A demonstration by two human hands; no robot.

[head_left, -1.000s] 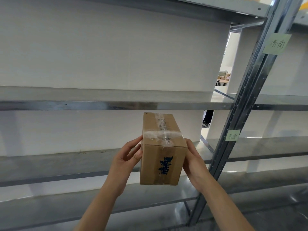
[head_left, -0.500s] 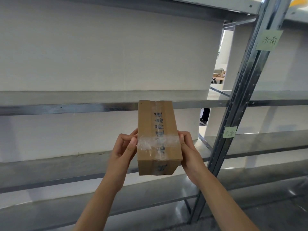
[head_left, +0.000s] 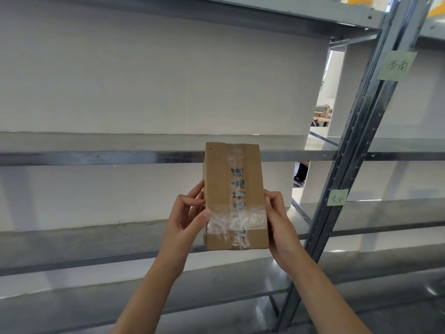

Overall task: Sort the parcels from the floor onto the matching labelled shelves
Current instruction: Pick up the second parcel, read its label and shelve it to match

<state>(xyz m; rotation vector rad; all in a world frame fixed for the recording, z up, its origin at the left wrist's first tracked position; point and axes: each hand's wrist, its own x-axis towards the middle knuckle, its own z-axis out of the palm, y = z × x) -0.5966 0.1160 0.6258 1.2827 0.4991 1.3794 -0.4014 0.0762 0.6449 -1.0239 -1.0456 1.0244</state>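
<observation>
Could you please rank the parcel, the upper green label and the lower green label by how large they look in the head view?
1. parcel, though it is nearest the camera
2. upper green label
3. lower green label, clearly the smallest

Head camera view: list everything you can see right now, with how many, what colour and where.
cardboard parcel: one, brown, clear tape over dark blue writing, held upright in front of the shelves, centre.
shelves: several levels, grey metal, across the view.
upright post: one, grey perforated metal, right of the parcel.
upper label: one, pale green, handwritten, high on the post.
lower label: one, pale green, handwritten, lower on the post.
wall: white, behind the shelves.
yellow thing: partly seen, top right corner; cannot tell what.
hands: two, bare; left hand holds the parcel's left side, right hand its right side.
</observation>
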